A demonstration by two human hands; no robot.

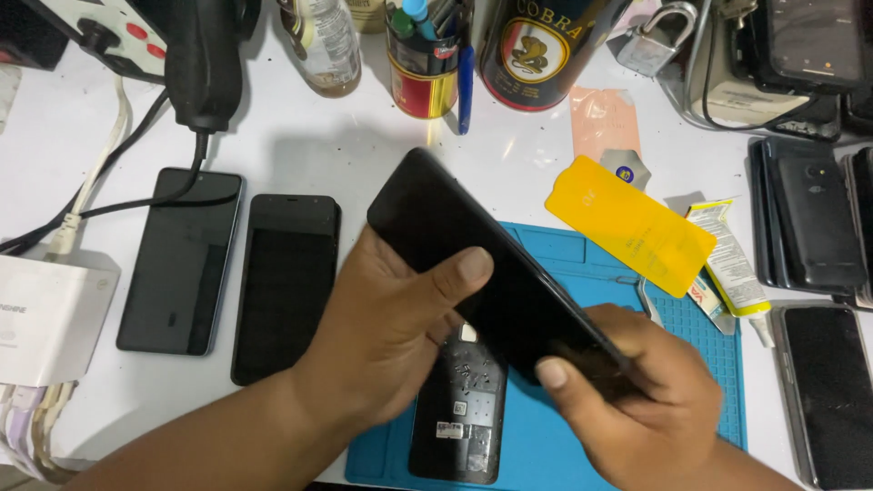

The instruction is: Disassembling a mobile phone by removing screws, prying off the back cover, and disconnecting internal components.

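While both hands close on it from opposite ends, a black phone [491,273] hangs tilted above a blue work mat [564,445], its dark screen face up and its upper corner pointing away from the person. The left hand [391,327] grips the upper half, thumb pressed flat on the glass and fingers wrapped behind; the right hand [646,400] clamps the lower end, thumb on the screen near the edge. Beneath the held phone, an opened phone body [459,418] lies on the mat with its inner parts and small labels showing. Just left of the mat, two dark phones [286,286] lie side by side, face up, on the white table [309,145], and a black cable [136,205] runs over the outer one. Right of the mat rest a yellow screen protector [627,223] and a small tube [727,259]. Farther back stand a red and yellow pen cup [423,77], a clear bottle [323,45], a dark can [536,55] and a padlock [655,41].
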